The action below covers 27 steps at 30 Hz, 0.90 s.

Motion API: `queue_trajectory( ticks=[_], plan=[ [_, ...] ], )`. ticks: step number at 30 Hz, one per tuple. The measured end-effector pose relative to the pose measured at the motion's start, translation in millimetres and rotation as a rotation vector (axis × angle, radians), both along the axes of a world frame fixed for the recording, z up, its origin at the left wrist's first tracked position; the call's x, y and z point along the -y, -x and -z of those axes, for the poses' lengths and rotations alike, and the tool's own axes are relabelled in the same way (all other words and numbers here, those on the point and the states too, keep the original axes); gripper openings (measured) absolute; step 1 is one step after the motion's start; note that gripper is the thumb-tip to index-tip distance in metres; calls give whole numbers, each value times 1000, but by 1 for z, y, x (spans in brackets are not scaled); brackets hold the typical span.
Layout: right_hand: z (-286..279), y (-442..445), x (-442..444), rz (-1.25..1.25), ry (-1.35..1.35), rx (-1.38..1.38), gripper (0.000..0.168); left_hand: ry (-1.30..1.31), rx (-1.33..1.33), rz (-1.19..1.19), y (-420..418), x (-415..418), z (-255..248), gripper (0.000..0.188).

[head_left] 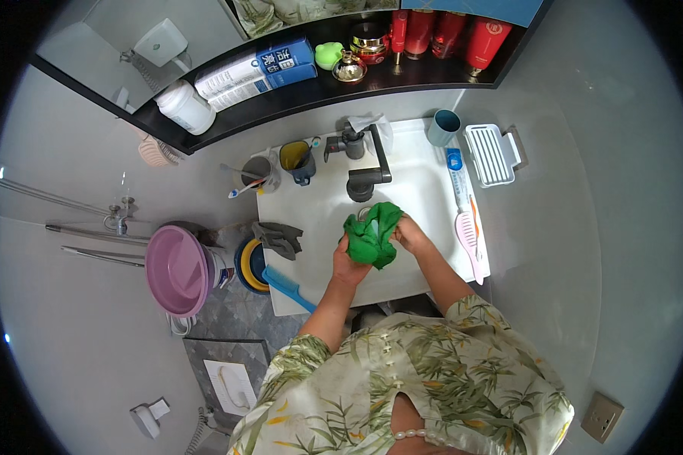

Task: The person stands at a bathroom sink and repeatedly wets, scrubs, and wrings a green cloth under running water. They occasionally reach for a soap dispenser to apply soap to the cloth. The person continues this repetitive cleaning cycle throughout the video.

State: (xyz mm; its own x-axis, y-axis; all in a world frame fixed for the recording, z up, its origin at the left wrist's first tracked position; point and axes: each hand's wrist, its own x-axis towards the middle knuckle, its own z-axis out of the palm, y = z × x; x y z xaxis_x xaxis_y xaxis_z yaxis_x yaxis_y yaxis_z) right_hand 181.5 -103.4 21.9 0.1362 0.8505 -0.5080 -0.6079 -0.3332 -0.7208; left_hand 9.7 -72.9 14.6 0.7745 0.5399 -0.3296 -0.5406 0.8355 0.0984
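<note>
A bunched green cloth point(372, 242) is held in both hands above the basin of a white washbasin point(313, 284). My left hand point(350, 263) grips its lower left side, while my right hand point(411, 233) has hold of its right edge. Something pale shows in the folds; I cannot tell what it is. Just beyond the cloth is a dark swivel faucet point(370, 175), its spout end pointing down. Part of the round drain point(364, 213) peeks out behind the cloth. Over the basin's left rim lies a dark grey cloth point(279, 239).
A blue comb point(287, 289) rests on the front left rim. Cups with toothbrushes point(297, 162) stand back left. Along the right rim are a teal cup point(444, 128), a toothpaste tube point(458, 176) and a pink comb point(468, 242). Overhead juts a black shelf point(296, 102); a pink tub point(176, 271) is left.
</note>
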Motion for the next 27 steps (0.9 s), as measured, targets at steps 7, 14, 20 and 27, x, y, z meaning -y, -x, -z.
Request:
queue_trajectory(
  ticks=[7,14,20,27],
  plan=[
    [-13,-7,8,117,-265,-254,41,41,0,-18,9,-12,-12,42],
    [5,45,-1,-126,-301,1349,37,-9,-129,-53,-17,-6,-9,41],
    [47,30,-4,-107,-217,642,42,19,-179,39,-30,-9,2,38],
    [45,58,-8,-68,-285,1109,43,54,-103,-44,-25,-17,7,38]
  ],
)
